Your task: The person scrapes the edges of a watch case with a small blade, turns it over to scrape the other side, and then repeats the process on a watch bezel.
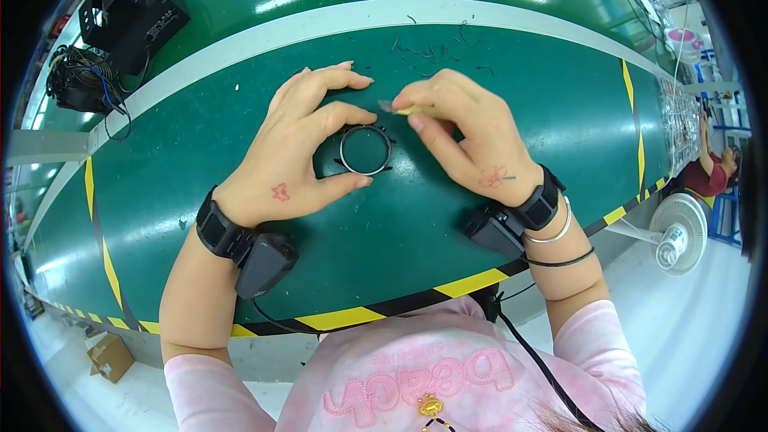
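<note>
A thin round watch case ring [390, 148], dark with a silvery rim, lugs and small side buttons, lies at the middle of the green table [376, 232]. My left hand [292, 144] curves around it from the left, index fingertip at its upper edge and thumb at its lower edge. The other left fingers stretch out above the table. Just up and right of the ring, my right hand [476, 124] pinches a small yellowish tool [406, 111] between thumb and fingers. Its pale, flat tip [386, 106] points toward the ring without visibly touching it; the grip hides the rest.
Dark curly scraps [424, 50] are scattered beyond my hands. Black equipment [132, 16] and coiled cables [80, 80] stand at the far left. Yellow-black tape [340, 318] marks the near edge. A white fan [678, 234] and another person [714, 170] are at the right.
</note>
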`<state>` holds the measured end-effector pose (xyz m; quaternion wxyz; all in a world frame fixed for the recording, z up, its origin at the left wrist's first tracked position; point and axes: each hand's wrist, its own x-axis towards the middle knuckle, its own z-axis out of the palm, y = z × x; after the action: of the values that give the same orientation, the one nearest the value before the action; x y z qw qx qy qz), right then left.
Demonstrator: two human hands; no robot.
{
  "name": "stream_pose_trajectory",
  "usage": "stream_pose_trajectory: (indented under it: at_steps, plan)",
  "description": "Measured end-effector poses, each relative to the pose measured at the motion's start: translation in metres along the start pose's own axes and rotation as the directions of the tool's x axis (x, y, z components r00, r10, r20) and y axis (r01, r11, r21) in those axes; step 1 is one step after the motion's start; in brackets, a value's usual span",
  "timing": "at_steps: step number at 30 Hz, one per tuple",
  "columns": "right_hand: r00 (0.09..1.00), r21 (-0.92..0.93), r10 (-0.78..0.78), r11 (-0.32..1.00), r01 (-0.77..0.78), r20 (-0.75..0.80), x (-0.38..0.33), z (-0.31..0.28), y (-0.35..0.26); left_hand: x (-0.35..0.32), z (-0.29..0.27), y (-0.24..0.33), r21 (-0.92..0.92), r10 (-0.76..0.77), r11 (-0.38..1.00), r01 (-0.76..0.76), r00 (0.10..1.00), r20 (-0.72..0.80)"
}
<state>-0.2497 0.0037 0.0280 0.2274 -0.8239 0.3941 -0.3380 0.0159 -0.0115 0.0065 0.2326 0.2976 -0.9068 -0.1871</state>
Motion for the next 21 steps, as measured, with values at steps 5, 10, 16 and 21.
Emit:
stream_pose_trajectory:
  at_steps: [5,10,16,21]
  plan:
    - [0.994,-0.008,-0.108,0.994,0.108,0.026,-0.004,0.013,-0.007,0.003,0.005,0.006,-0.105,-0.090,0.991,0.083,0.994,-0.068]
    - [0.988,-0.083,-0.132,0.987,0.139,0.085,-0.007,0.018,-0.014,0.005,-0.007,0.011,-0.119,-0.062,0.991,0.060,0.998,-0.014]
    - [0.985,-0.121,-0.134,0.982,0.147,0.111,-0.010,0.021,-0.016,0.004,-0.003,0.010,-0.075,-0.048,0.996,0.048,0.999,-0.003]
    - [0.984,-0.112,-0.135,0.983,0.148,0.116,-0.010,0.021,-0.016,0.004,0.000,0.009,-0.085,-0.065,0.994,0.062,0.998,-0.028]
